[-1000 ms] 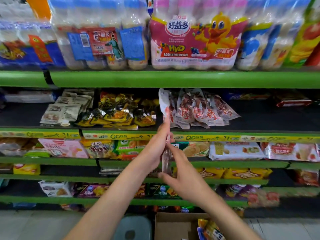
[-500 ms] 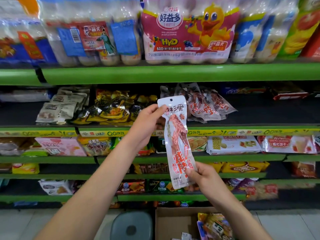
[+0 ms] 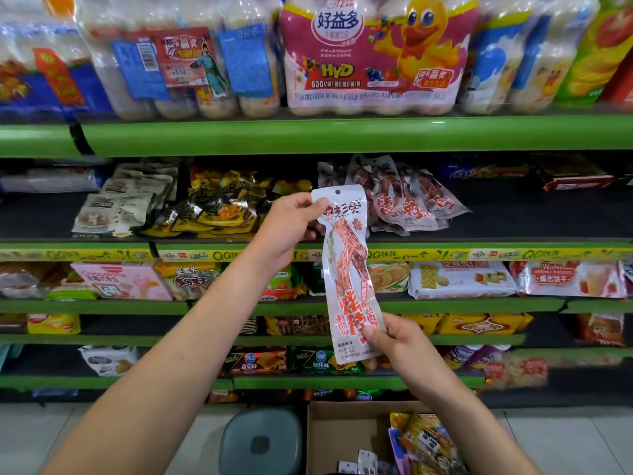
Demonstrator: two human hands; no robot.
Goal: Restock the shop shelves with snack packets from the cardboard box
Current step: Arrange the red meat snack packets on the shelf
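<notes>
The cardboard box (image 3: 346,437) is cut off by the lower edge, as is the grey stool (image 3: 262,442). The snack packet (image 3: 349,272) hides shelf goods behind it; the leftmost top-shelf packs (image 3: 37,73) are blurred, their print unreadable.

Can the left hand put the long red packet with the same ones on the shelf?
Probably yes. The left hand grips the packet at its top, just in front of the matching pile, with nothing between. The right hand, pinching the bottom, would likely need to let go.

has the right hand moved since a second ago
Yes. The right hand has dropped: it was level with the biscuit shelf edge and now pinches the packet bottom one shelf lower.
</notes>
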